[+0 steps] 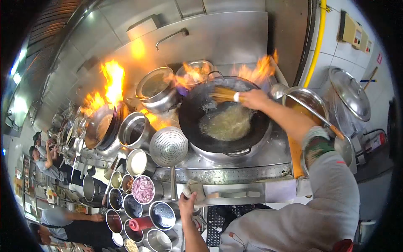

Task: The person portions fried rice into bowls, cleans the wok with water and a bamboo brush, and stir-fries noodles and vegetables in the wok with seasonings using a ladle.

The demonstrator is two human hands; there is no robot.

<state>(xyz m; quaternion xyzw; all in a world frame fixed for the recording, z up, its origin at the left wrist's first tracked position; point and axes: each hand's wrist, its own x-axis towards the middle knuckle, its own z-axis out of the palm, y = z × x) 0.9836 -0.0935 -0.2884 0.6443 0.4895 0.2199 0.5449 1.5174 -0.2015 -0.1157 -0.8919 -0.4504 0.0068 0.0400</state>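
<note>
Fingers of the right hand [255,101] are closed around the end of a straw-coloured brush [222,95], and in the head view its bristles are inside the big black wok [189,122], above some cloudy liquid [228,122]. The left hand [187,206] holds a folded cloth [196,190] near the stove's front edge [218,176], beside a round strainer [168,147].

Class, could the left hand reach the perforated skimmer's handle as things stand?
Probably yes: the left hand is close to the skimmer's handle, with nothing visibly between, though the cloth it seems to hold might hinder gripping.
</note>
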